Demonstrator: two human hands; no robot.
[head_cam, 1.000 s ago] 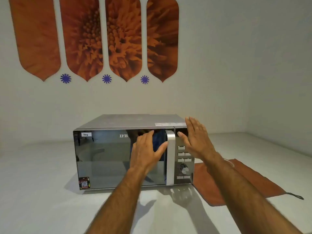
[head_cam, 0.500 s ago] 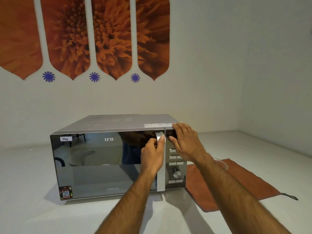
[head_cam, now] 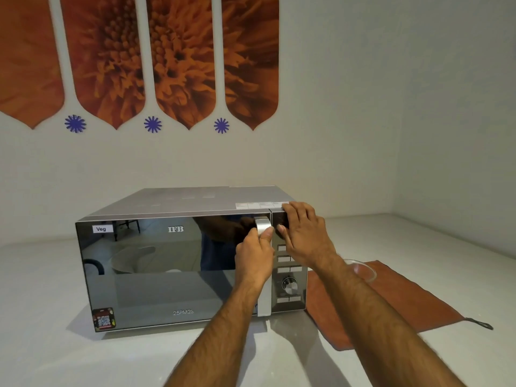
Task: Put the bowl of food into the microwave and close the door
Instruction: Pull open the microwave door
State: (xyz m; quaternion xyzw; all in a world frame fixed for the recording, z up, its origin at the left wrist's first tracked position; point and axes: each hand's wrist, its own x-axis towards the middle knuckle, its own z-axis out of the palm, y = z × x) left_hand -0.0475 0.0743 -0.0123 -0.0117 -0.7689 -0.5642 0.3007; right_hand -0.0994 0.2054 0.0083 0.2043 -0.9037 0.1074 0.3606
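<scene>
A silver microwave (head_cam: 178,202) with a mirrored door (head_cam: 156,275) stands on the white counter, door flush with the body. My left hand (head_cam: 255,258) is wrapped around the vertical silver door handle (head_cam: 264,307). My right hand (head_cam: 303,233) lies flat, fingers together, against the top of the control panel (head_cam: 289,286), holding nothing. A clear glass bowl (head_cam: 361,270) sits on the orange cloth to the right of the microwave, mostly hidden behind my right forearm; its contents cannot be made out.
An orange cloth (head_cam: 405,300) with a dark loop lies on the counter right of the microwave. The white counter (head_cam: 42,344) meets walls behind and to the right. Orange flower panels (head_cam: 181,57) hang on the back wall.
My left hand went from flat on the door glass to gripping the handle. My right hand slid up onto the top of the control panel. The camera shifted right and closer.
</scene>
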